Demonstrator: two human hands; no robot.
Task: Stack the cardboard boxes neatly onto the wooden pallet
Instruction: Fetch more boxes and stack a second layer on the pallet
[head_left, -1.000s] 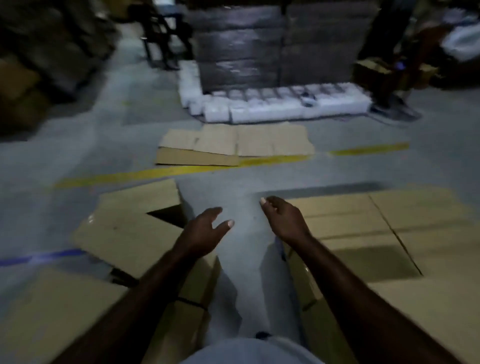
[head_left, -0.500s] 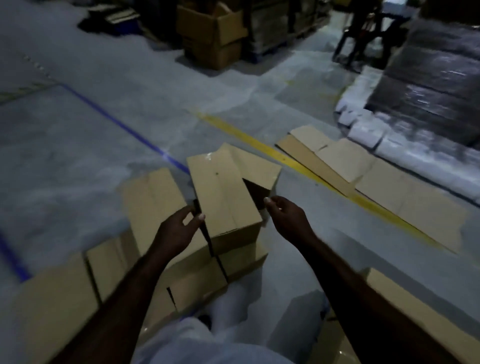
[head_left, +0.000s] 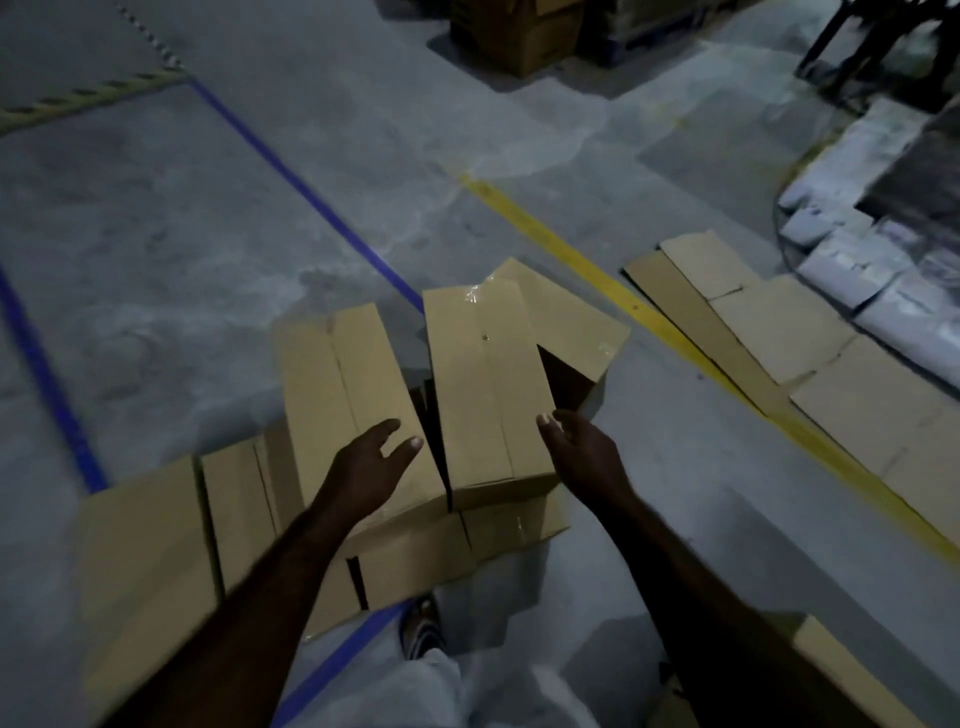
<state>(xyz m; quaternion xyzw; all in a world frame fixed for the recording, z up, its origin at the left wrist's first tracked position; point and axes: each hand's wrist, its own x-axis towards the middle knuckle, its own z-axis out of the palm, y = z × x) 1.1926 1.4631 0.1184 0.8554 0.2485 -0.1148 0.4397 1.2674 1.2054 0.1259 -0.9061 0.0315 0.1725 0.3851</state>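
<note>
Two hands nearer than 0.5 s ago: left hand (head_left: 369, 470), right hand (head_left: 587, 454), both spread, empty, flanking top cardboard box (head_left: 483, 384) piled on floor (head_left: 197, 249) | pallet unseen | lift likely next

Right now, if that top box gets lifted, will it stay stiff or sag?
Probably stiff: the top box keeps crisp edges and a taped seam. It may slide or tip, since it rests crookedly on other boxes.

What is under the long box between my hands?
The long box lies tilted on other cardboard boxes: a lower box shows under its near end, a far box past its right side. What is directly beneath is covered.
</note>
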